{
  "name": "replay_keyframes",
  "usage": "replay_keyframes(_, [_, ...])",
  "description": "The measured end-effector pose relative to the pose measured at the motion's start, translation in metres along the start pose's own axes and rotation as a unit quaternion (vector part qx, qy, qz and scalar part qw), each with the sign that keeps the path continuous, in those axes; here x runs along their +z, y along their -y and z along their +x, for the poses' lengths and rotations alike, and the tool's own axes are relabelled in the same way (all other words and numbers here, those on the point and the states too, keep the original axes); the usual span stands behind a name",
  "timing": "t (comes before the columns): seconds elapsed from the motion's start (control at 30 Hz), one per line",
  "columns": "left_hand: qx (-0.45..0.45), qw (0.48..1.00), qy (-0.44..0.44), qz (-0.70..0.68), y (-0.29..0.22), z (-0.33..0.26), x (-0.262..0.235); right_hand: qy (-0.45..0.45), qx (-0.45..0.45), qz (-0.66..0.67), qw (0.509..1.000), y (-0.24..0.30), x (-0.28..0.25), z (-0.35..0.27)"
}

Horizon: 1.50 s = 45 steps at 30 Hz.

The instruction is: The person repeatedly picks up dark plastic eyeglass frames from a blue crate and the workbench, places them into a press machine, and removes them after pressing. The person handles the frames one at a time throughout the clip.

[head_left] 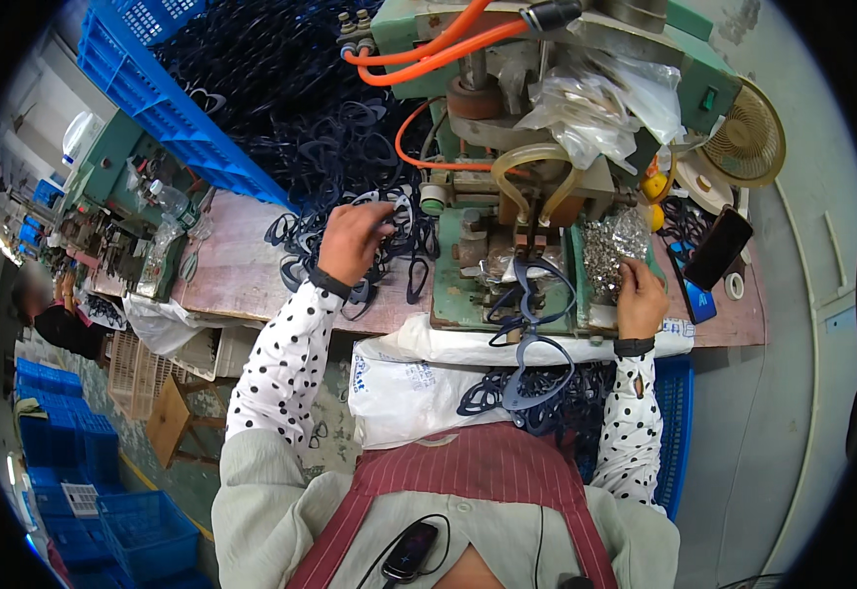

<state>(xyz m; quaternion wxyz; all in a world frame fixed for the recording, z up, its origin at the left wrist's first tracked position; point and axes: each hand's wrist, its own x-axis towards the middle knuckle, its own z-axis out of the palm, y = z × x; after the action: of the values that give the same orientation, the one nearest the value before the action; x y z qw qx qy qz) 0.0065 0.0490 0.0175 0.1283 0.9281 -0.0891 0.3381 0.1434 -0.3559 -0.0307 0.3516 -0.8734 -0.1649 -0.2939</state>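
Observation:
My left hand [350, 245] is closed, its fingers pinching a dark blue eyeglass frame [404, 214] at the edge of a heap of similar frames. Across the bench, my right hand [642, 299] is closed with thumb and fingertips together, beside a pile of small shiny metal parts [602, 257]. Whatever those fingers hold is too small to make out. Between my hands stands a green press machine [458, 299]. At its front a dark blue eyeglass frame [536, 398] hangs under the copper-coloured tips, one rim above the other. More frames [482, 393] lie in my lap area on white sacking [389, 402].
A tilted blue crate [183, 118] spills a large mass of frames at the back left. Orange air hoses [428, 64] cross above the press. A phone [718, 250] and a fan [748, 133] are at the right, near the wall. Another person [60, 319] sits far left.

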Motion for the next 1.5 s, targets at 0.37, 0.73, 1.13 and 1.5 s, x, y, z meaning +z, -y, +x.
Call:
replay_keyframes(0.37, [-0.019,0.969,-0.165,-0.182,-0.119,0.018,-0.014,0.07,-0.027,0.149,0.986,0.035,-0.001,0.005])
replay_keyframes(0.73, [-0.135,0.908,-0.226,-0.327,-0.138,0.071,-0.022,0.019,0.059,0.371,0.927,0.074,-0.011,0.018])
replay_keyframes(1.13, [-0.124,0.903,-0.235,-0.338,-0.141,0.071,-0.017,0.036,0.059,0.33,0.941,0.128,-0.003,0.0])
replay_keyframes(1.5, [-0.129,0.898,-0.218,-0.359,-0.141,0.069,-0.021,0.051,0.174,0.47,0.864,0.148,0.015,-0.004])
